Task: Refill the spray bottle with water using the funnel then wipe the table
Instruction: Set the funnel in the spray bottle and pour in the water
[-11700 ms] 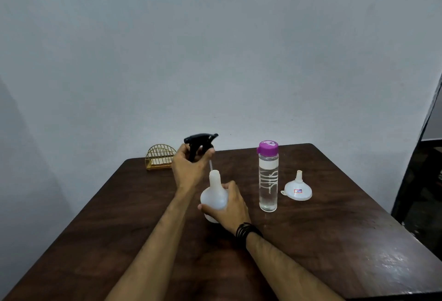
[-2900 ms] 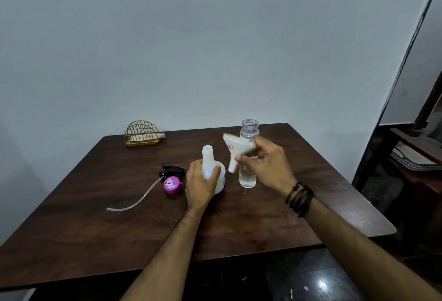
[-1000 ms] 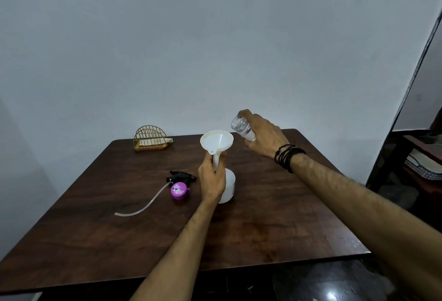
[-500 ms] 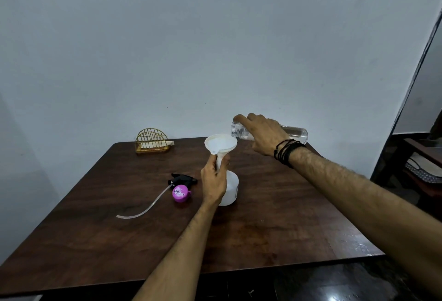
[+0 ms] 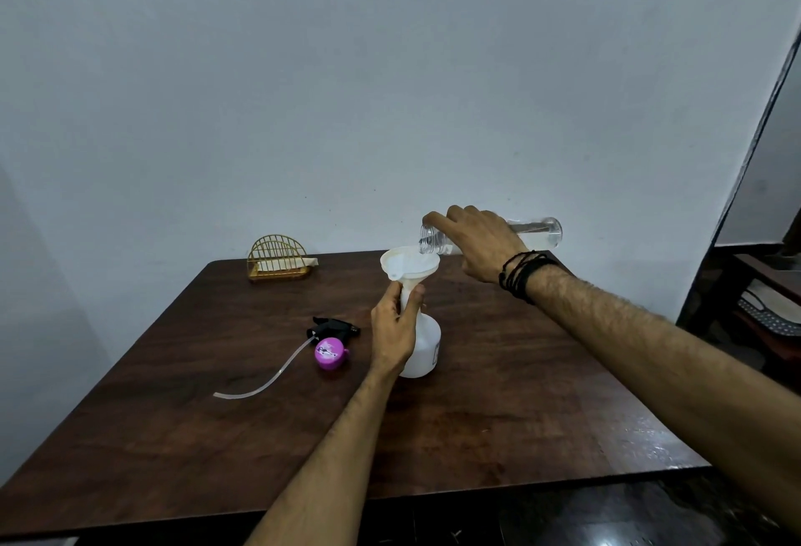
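Step in hand: pouring water through the funnel; wiping is not yet begun, by my judgement.
Key relation: the clear plastic water bottle (image 5: 535,233) lies almost level, its long axis running left to right, open mouth at the left and just above the right inner edge of the white plastic funnel (image 5: 409,264). The coming tilt turns on that mouth staying over the bowl, not past its rim.
Right hand (image 5: 479,242): fingers curled over the water bottle near its mouth, holding it from above; the base juts out to the right beyond the wrist.
Left hand (image 5: 395,328): fingers and thumb wrapped round the neck where the funnel stem enters, steadying it.
Task's thing: the translucent white spray bottle (image 5: 422,346) stands upright on the dark brown wooden surface (image 5: 498,415), near the middle, directly below the funnel.
Funnel: seated in the bottle neck, bowl a little tilted toward the camera.
Water: some shows at the low side of the clear bottle; whether a stream is falling I cannot tell.
Set aside: the black trigger spray head (image 5: 331,326) with its clear dip tube (image 5: 264,380) and the purple round cap (image 5: 331,353) lie left of the spray bottle, apart from it.
Far corner: a gold wire holder (image 5: 279,259), well away.
Risk, as a judgement: a steeper tilt may overshoot the bowl.
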The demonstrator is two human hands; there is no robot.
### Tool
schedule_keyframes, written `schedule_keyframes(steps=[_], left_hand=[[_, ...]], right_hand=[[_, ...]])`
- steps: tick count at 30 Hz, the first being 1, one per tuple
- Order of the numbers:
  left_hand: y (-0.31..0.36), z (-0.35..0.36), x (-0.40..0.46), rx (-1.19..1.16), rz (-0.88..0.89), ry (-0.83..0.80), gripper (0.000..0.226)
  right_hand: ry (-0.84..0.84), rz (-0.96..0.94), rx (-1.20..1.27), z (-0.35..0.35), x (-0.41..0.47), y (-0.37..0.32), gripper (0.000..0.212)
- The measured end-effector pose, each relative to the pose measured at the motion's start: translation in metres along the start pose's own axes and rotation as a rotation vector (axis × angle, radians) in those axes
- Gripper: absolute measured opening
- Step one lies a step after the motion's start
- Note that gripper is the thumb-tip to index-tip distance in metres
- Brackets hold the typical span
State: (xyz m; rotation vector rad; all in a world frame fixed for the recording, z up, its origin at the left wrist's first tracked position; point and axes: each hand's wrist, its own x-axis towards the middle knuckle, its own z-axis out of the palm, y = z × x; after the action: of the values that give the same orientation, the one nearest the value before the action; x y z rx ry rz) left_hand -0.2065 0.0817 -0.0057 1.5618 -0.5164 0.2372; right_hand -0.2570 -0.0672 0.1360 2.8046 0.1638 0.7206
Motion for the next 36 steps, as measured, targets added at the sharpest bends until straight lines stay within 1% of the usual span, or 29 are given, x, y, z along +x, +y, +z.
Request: schedule_keyframes(steps=[5, 10, 15, 19, 27, 31, 36], left_hand=[[-0.001, 0.000, 0.000, 0.001, 0.003, 0.011, 0.023], [-0.004, 0.001, 0.001, 0.002, 0.010, 0.020, 0.017], [-0.004, 0.001, 0.001, -0.002, 0.036, 0.022, 0.022], [-0.001, 0.001, 0.000, 0.000, 0.019, 0.018, 0.019], [-0.002, 0.000, 0.001, 0.010, 0.011, 0.000, 0.020], [0.001, 0.000, 0.001, 0.006, 0.007, -0.012, 0.014], [0.001, -0.001, 0.001, 0.010, -0.004, -0.010, 0.020]], right_hand=[[0.012, -0.005, 0.002, 0.000, 0.000, 0.003, 0.074], [0.010, -0.011, -0.010, 0.000, 0.001, 0.007, 0.075], [0.008, -0.010, -0.007, -0.001, 0.001, 0.009, 0.076], [0.010, -0.014, -0.014, -0.002, 0.000, 0.009, 0.075], [0.009, -0.016, -0.021, -0.004, -0.001, 0.010, 0.074], [0.012, -0.014, -0.018, -0.004, -0.001, 0.011, 0.074], [0.023, -0.015, -0.014, -0.004, -0.001, 0.012, 0.075]])
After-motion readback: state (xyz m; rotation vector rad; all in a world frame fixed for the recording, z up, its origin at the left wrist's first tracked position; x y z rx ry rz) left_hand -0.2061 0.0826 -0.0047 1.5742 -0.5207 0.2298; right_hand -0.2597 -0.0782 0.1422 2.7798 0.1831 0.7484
